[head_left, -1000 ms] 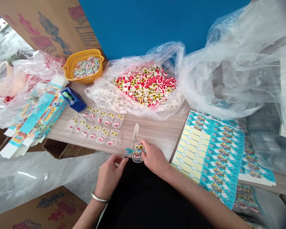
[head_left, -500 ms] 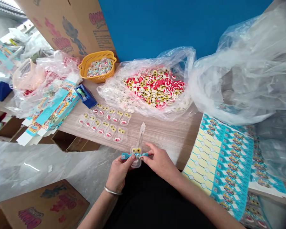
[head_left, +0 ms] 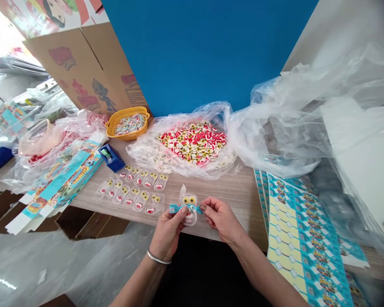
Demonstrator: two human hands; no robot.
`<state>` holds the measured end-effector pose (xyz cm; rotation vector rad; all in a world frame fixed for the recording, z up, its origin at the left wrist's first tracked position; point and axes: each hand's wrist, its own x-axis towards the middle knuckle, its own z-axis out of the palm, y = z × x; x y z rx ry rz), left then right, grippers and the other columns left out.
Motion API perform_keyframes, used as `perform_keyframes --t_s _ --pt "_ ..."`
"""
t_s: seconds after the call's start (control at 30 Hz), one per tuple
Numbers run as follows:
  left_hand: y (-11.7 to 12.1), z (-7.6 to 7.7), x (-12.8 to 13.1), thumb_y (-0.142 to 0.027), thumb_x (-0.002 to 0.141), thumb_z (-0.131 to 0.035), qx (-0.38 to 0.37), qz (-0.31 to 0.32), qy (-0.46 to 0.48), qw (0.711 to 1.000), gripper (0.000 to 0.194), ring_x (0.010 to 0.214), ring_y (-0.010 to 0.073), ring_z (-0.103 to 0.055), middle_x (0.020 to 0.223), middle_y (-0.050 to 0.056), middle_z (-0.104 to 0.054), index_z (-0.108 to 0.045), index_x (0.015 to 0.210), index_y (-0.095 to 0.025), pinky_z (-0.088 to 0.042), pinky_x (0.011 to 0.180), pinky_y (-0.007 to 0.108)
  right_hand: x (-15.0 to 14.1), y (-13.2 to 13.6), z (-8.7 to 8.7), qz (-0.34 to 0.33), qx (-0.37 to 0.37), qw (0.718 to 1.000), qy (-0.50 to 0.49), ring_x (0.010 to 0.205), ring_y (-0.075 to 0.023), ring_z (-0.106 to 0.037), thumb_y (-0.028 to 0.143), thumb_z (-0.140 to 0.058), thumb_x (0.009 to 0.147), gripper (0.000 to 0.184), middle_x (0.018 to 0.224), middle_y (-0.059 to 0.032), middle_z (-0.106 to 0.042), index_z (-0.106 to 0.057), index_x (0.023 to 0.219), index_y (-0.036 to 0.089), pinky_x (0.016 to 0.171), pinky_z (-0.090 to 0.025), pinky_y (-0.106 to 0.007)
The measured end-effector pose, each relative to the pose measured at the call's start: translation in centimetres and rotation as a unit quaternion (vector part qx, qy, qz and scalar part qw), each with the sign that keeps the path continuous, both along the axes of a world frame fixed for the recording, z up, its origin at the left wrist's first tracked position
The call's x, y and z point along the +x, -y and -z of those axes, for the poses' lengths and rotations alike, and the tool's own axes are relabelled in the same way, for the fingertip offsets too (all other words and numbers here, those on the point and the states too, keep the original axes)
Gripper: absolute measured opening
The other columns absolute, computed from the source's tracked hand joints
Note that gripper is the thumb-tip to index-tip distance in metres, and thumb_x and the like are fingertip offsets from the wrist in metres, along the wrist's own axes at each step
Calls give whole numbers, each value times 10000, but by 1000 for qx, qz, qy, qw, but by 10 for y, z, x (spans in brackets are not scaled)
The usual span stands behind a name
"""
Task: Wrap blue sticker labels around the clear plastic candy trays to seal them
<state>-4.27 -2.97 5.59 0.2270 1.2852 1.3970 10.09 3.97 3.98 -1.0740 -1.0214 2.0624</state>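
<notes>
My left hand [head_left: 170,228] pinches a small clear plastic candy pack [head_left: 190,218] with two yellow eye-shaped gummies at its top. Across the pack lies a blue printed label strip [head_left: 176,208], its left end sticking out past my left thumb. The fingers of my right hand [head_left: 219,217] are closed on the strip's right end. Behind the pack a pale, narrow pointed strip [head_left: 182,190] shows on the table; its lower part is hidden. To the left, several similar packs with gummy eyes and red lips [head_left: 152,204] lie in two rows.
A clear bag of loose gummies [head_left: 195,143] lies open at the back. A yellow basket [head_left: 128,135] of labelled packs and a blue tape dispenser [head_left: 112,157] stand left. Label sheets [head_left: 320,238] lie right, below crumpled plastic [head_left: 275,140]. Flat printed cartons [head_left: 60,179] are at far left.
The view has tilted up and shifted. My right fingers have drawn together around the right end of the label strip, while my left hand still pinches the pack.
</notes>
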Motion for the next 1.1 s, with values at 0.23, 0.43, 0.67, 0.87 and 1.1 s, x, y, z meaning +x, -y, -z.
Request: perform_keyframes --t_s 0.23,0.43,0.67,0.87,1.1 --pt "-12 -7 14 -371 686 -843 24 124 103 987 267 564 73 -549 661 10 -631 -710 736 -145 -466 568 208 7 0 -7 -31 -70 987 -140 415 -33 -296 495 -830 661 438 543 92 -465 -539 793 196 397 -103 -176" --pt "-15 -7 21 -353 642 -873 12 177 139 974 286 551 87 -561 637 14 -629 -695 721 -143 -473 560 222 13 -3 1 -100 -95 978 -158 441 -51 -450 539 -852 609 548 684 65 -585 -549 933 218 393 -162 -168" --pt "-32 -5 37 -337 641 -868 5 30 20 999 339 702 119 -641 798 22 -702 -652 814 -143 -517 671 245 19 -11 0 91 16 994 -56 609 -98 -528 517 -709 793 367 775 3 -638 -641 935 186 559 -400 -219" --pt "-35 0 43 -375 706 -817 27 70 -55 996 350 767 142 -651 875 46 -709 -675 935 -153 -518 706 265 36 -13 -6 105 161 979 65 755 -166 -592 445 -678 827 256 841 -29 -674 -630 882 200 691 -462 -278" --pt "-33 0 35 -324 732 -808 63 58 17 996 230 694 99 -602 764 2 -660 -675 801 -149 -497 720 237 46 -11 1 90 134 987 19 727 -144 -559 445 -683 837 250 800 -7 -655 -657 865 197 677 -444 -252"
